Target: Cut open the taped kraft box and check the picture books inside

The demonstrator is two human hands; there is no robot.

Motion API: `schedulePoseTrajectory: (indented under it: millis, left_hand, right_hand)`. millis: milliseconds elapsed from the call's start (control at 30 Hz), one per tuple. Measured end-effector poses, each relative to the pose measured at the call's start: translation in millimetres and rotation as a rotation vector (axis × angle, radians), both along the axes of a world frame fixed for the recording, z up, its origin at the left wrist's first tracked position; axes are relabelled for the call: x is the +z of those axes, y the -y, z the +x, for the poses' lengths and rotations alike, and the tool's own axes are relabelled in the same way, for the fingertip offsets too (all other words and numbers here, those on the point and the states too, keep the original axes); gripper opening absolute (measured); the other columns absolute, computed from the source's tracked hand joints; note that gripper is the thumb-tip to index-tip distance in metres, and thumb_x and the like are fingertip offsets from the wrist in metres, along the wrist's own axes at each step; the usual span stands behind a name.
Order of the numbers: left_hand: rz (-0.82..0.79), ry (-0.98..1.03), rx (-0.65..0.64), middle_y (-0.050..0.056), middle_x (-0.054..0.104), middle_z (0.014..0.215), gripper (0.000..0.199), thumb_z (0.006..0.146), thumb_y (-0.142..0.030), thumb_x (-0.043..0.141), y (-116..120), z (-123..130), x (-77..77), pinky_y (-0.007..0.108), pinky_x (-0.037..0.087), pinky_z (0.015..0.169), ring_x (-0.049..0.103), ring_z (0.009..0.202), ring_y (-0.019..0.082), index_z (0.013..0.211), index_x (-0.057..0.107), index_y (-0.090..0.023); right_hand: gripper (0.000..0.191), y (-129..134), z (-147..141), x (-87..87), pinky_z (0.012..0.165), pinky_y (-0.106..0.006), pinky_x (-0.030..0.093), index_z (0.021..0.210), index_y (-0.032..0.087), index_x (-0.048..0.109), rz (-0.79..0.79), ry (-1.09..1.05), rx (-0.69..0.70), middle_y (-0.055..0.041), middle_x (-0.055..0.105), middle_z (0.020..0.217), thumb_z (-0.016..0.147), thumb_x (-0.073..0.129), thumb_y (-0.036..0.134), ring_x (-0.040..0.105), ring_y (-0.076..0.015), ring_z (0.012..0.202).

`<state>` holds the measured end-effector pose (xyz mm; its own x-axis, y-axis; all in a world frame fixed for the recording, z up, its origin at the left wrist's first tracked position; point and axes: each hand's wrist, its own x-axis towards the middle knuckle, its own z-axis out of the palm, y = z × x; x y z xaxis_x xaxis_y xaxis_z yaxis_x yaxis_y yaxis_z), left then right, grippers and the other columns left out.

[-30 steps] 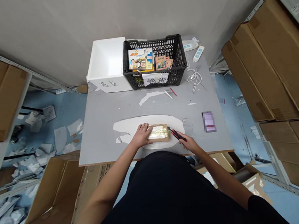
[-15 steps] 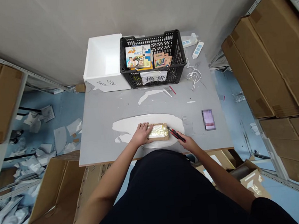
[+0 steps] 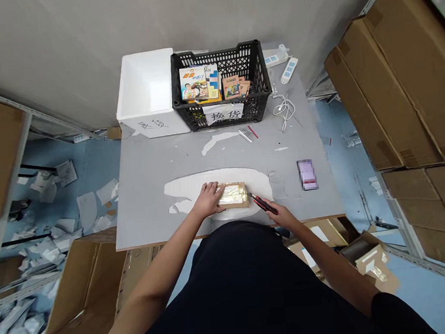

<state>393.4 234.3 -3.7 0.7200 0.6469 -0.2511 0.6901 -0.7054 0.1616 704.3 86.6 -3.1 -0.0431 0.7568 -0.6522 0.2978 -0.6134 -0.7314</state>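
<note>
A small cardboard box (image 3: 234,196) wrapped with shiny clear tape lies flat near the table's front edge. My left hand (image 3: 208,198) grips its left end, fingers over the top and thumb by the near side, covering that end. In my right hand (image 3: 279,214) is a red and black utility knife (image 3: 263,204), its tip pointing up and left towards the box's right end. A small gap seems to separate tip and box. Beneath the box spreads a large pale, torn-edged patch (image 3: 192,181) on the table surface.
On the grey table (image 3: 143,195) stand a white foam box (image 3: 152,124) and a black crate (image 3: 259,113) holding booklets. A phone (image 3: 307,174), white cable (image 3: 284,110) and power strips (image 3: 289,70) lie to the right. Cartons (image 3: 88,282) and paper scraps crowd the floor.
The knife tip has drawn back slightly from the box's right end. My left hand stays on the box, and the whole view has shifted a little.
</note>
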Motion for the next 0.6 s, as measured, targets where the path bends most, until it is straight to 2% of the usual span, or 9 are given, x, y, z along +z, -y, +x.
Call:
schedulePoseTrajectory:
  millis: [233, 433, 600]
  left_hand:
    - [-0.028, 0.01, 0.017, 0.021, 0.038, 0.142, 0.1, 0.064, -0.055, 0.073, 1, 0, -1.8, 0.053, 0.016, 0.111, 0.03, 0.133, 0.039, 0.147, 0.032, -0.019]
    - [-0.024, -0.001, -0.008, 0.022, 0.039, 0.141, 0.098, 0.064, -0.056, 0.073, 1, -1, -1.2, 0.053, 0.017, 0.111, 0.03, 0.132, 0.039, 0.145, 0.035, -0.016]
    - [-0.038, -0.001, -0.005, 0.022, 0.038, 0.142, 0.099, 0.063, -0.055, 0.074, 1, -2, -0.4, 0.053, 0.017, 0.111, 0.029, 0.133, 0.039, 0.145, 0.035, -0.017]
  right_hand:
    - [0.066, 2, -1, 6.8, 0.039, -0.017, 0.039, 0.146, 0.028, 0.04, -0.024, -0.051, 0.009, 0.0034, 0.064, 0.076, 0.082, 0.056, 0.021, 0.041, -0.0034, 0.039]
    - [0.067, 9, -3, 5.6, 0.038, -0.017, 0.037, 0.149, 0.027, 0.034, -0.06, -0.109, 0.015, 0.006, 0.056, 0.059, 0.085, 0.056, 0.027, 0.042, -0.0058, 0.038]
    - [0.068, 17, -7, 0.6, 0.036, -0.018, 0.036, 0.149, 0.028, 0.033, -0.072, -0.137, -0.019, 0.0041, 0.057, 0.064, 0.085, 0.056, 0.034, 0.045, -0.0077, 0.04]
